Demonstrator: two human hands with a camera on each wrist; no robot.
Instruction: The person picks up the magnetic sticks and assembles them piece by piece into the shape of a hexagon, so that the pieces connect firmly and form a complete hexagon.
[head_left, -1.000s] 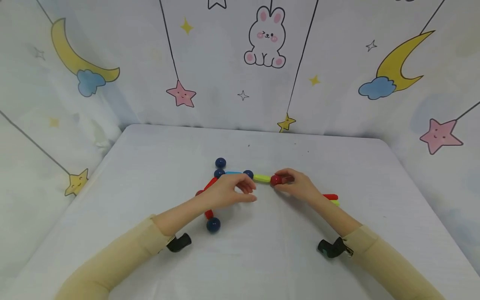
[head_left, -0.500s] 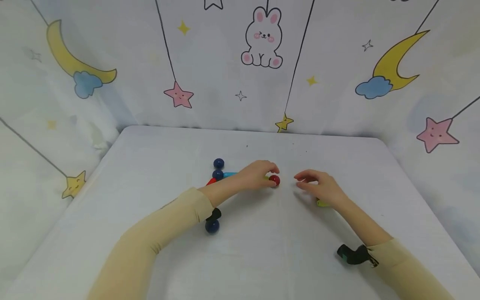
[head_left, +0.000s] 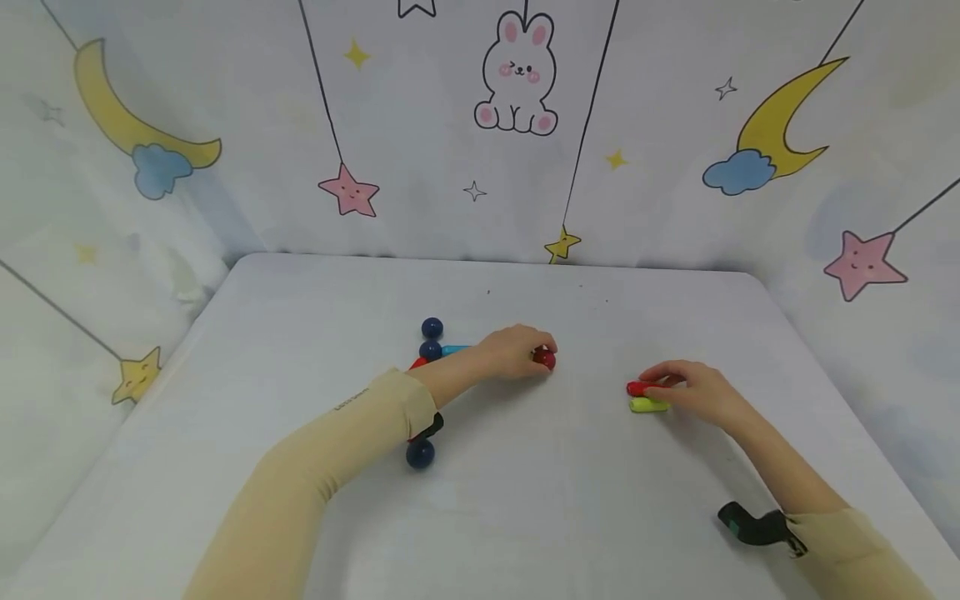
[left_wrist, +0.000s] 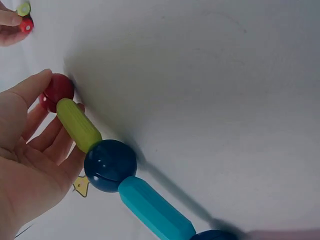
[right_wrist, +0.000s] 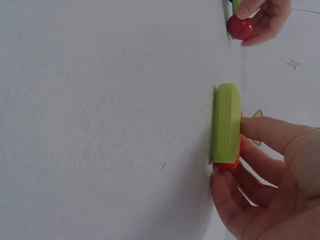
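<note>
My left hand [head_left: 510, 352] pinches a red ball [left_wrist: 59, 90] between thumb and fingers. That ball ends a chain of building pieces: a yellow-green rod [left_wrist: 79, 124], a dark blue ball [left_wrist: 111, 165], then a light blue rod [left_wrist: 156, 207]. In the head view my forearm hides much of the chain. Over on the right, my right hand [head_left: 701, 390] has thumb and fingers around a loose red rod [head_left: 640, 388]. A second yellow-green rod [right_wrist: 226, 125] lies alongside that rod, on the near side in the head view.
At the chain's left end are a dark blue ball [head_left: 431, 350] and part of a red rod [head_left: 418, 362]. Another dark blue ball [head_left: 432, 327] sits just behind, and one more dark blue ball [head_left: 420, 453] lies nearer me. A white cloth covers the table [head_left: 570, 500].
My left hand has moved right along the chain to the red ball. The right hand has let go of that ball, moved right and taken hold of the loose red rod.
</note>
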